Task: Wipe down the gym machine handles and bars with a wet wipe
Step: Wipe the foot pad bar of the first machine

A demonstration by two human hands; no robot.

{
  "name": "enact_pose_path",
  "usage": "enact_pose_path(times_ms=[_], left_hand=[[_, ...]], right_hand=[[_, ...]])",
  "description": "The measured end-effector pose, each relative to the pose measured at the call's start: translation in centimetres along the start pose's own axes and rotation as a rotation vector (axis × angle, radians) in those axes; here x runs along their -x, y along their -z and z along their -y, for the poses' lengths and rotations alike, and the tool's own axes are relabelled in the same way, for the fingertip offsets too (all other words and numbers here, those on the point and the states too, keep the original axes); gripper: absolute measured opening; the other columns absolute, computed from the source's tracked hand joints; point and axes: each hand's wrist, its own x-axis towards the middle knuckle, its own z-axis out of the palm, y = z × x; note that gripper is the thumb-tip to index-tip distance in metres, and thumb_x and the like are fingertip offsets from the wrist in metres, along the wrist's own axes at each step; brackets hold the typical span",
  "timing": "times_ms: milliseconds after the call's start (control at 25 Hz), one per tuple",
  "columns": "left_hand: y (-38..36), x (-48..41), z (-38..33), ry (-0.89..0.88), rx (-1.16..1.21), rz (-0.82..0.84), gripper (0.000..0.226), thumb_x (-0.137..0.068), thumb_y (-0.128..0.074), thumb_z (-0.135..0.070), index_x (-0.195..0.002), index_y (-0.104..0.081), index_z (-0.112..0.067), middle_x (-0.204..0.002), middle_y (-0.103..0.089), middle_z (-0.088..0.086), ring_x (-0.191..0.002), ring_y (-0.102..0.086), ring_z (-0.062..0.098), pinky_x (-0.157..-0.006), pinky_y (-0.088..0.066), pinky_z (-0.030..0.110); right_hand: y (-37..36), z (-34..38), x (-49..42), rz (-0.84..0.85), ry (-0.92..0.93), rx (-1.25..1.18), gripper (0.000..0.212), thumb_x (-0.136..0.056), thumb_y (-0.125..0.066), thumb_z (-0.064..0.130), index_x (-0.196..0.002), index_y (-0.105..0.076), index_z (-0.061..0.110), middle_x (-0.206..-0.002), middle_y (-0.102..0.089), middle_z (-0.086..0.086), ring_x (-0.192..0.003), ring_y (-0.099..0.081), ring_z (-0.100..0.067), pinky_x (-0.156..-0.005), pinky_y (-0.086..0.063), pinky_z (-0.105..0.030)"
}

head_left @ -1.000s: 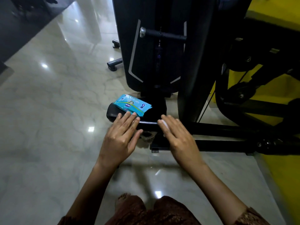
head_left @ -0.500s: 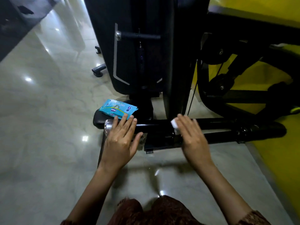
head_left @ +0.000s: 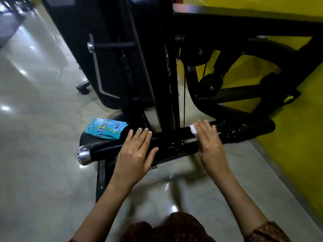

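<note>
**Currently: wipe on lower bar**

Right hand [head_left: 209, 142], fingers extended and slightly blurred, presses a white wet wipe [head_left: 192, 128] against the black horizontal bar [head_left: 104, 149]. Left hand [head_left: 135, 152] lies flat on the same bar, fingers straight, gripping nothing. A teal wipe packet [head_left: 105, 131] sits just beyond the left fingertips.

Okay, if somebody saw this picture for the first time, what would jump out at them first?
Most likely the two hands low in the middle: the left hand lies flat on a black machine bar, while the right hand presses a white wet wipe onto it further right. Next, the teal wipes pack just beyond the left hand, and the bright yellow wall on the right.
</note>
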Motion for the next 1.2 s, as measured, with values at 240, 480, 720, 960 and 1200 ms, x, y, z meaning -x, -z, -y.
enact_pose_path(times_ms=[240, 480, 720, 960, 1200], left_hand=[[-0.8, -1.1, -1.0, 0.041, 0.054, 0.007, 0.041, -0.086, -0.050, -0.027, -0.108, -0.066, 0.004, -0.110, -0.066, 0.020, -0.099, -0.065, 0.033, -0.099, -0.037, 0.043], [-1.0, -1.6, -1.6, 0.041, 0.083, 0.020, 0.044, -0.087, -0.049, -0.031, -0.109, -0.066, 0.003, -0.110, -0.066, 0.018, -0.099, -0.065, 0.032, -0.098, -0.039, 0.041], [-1.4, -1.7, -1.6, -0.024, 0.095, 0.029, 0.051, -0.096, -0.037, -0.037, -0.112, -0.064, 0.002, -0.113, -0.065, 0.019, -0.101, -0.064, 0.033, -0.099, -0.037, 0.041], [-1.2, -1.5, -1.5, -0.043, 0.068, 0.078, 0.051, -0.095, -0.037, -0.037, -0.117, -0.061, 0.002, -0.118, -0.063, 0.019, -0.108, -0.061, 0.033, -0.102, -0.034, 0.041], [-1.0, -1.2, -1.0, -0.078, 0.069, 0.104, 0.055, -0.098, -0.029, -0.040, -0.121, -0.059, 0.000, -0.122, -0.060, 0.017, -0.113, -0.058, 0.032, -0.104, -0.033, 0.041]], right_hand=[[0.1, 3.7, -0.4, 0.050, 0.117, -0.038, 0.055, -0.073, -0.030, -0.012, -0.122, -0.055, -0.005, -0.126, -0.055, -0.022, -0.125, -0.047, -0.035, -0.108, -0.032, -0.047], [2.9, -0.4, -2.5, 0.075, -0.207, 0.094, 0.056, -0.065, -0.045, -0.024, -0.118, -0.055, -0.009, -0.122, -0.055, -0.027, -0.121, -0.047, -0.042, -0.108, -0.029, -0.043], [1.2, 0.0, -1.3, 0.062, 0.040, 0.059, 0.054, -0.066, -0.038, -0.017, -0.113, -0.062, -0.004, -0.118, -0.061, -0.023, -0.113, -0.057, -0.037, -0.097, -0.038, -0.048], [0.1, 2.6, 1.3, -0.002, -0.250, -0.030, 0.080, -0.055, -0.061, -0.029, -0.130, -0.048, -0.003, -0.137, -0.046, -0.021, -0.131, -0.037, -0.033, -0.100, -0.034, -0.038], [0.0, 2.9, 2.3, -0.097, -0.110, -0.280, 0.057, -0.073, -0.035, -0.013, -0.128, -0.050, -0.005, -0.133, -0.050, -0.020, -0.130, -0.041, -0.029, -0.111, -0.019, -0.013]])
